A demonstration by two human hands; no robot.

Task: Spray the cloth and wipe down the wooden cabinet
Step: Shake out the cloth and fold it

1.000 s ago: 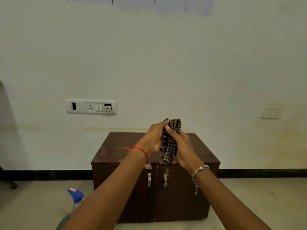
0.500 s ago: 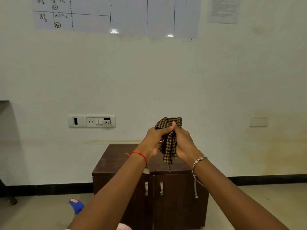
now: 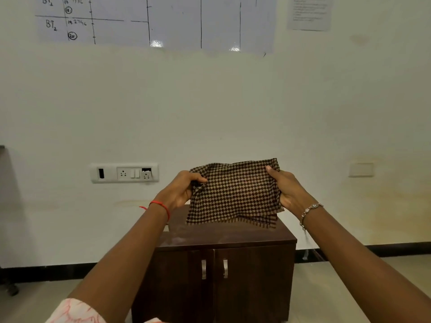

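Brown-checked cloth (image 3: 234, 192) was stretched flat in the air above the dark wooden cabinet (image 3: 224, 259), left hand (image 3: 180, 191) and right hand (image 3: 285, 188) apart, each gripping one side edge.

cloth (image 3: 234, 194): brown-and-tan houndstooth check
cabinet (image 3: 233, 271): dark brown wood, silver handles
wall (image 3: 210, 101): off-white, yellowish stains at right
left wrist thread (image 3: 161, 206): red
right wrist bracelet (image 3: 309, 212): silver
sleeve (image 3: 77, 311): white with pink-orange pattern
skirting (image 3: 46, 271): black
floor (image 3: 338, 287): beige
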